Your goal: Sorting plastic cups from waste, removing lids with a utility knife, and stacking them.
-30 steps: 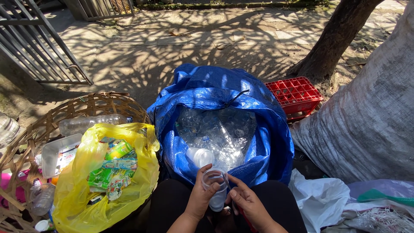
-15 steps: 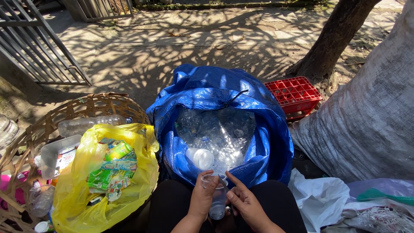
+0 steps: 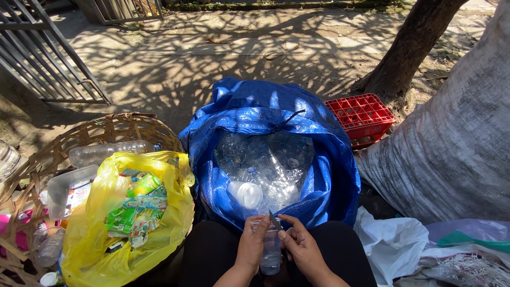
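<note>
now cup (image 3: pixel 271 250) between both hands (image 3: pixel 252 245)

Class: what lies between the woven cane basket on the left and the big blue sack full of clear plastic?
In the head view, a yellow plastic bag of colourful wrappers sits between woven basket and blue sack.

Both forearms enter from the bottom centre of the frame and converge just above the lap. Left hand (image 3: pixel 252 245): fingers curled inward, thumb side up, closed in a grip, knuckles toward lower left. Right hand (image 3: pixel 301 247): sits just right of the left, nearly touching it; index finger and thumb pinched together and pointing up-left, remaining fingers loosely bent. Wrists roughly level, both bare, lit by sun.
</note>
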